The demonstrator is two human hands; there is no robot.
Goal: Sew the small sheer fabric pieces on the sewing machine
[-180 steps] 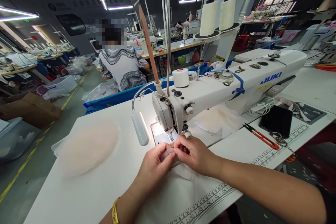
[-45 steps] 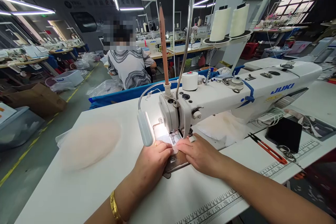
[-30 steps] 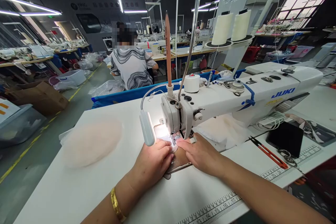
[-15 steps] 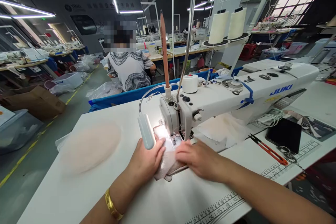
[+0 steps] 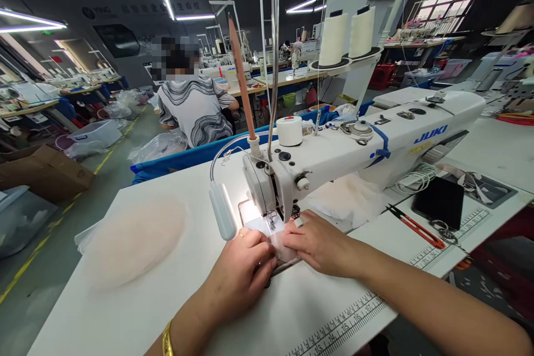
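A white sewing machine (image 5: 334,150) stands on the table, its lamp shining on the presser foot (image 5: 273,219). A thin, pale, sheer piece of fabric (image 5: 284,247) lies at the foot, between my hands. Its left part is hidden by fingers. With fingers curled, my left hand (image 5: 246,264) grips the fabric's near left side, just in front of the needle area. My right hand (image 5: 317,242) pinches the right side of the fabric, close beside the presser foot.
A pile of sheer pale pieces (image 5: 136,242) lies on the left of the table. Right of the machine are orange-handled thread snips (image 5: 417,226), a black phone (image 5: 440,200) and a coiled white cable (image 5: 415,178). A co-worker (image 5: 194,105) sits ahead, back turned.
My left hand has come back toward me from beside the lamp, its fingers now curled on the fabric. My right hand stays by the presser foot. The whole view has shifted slightly.
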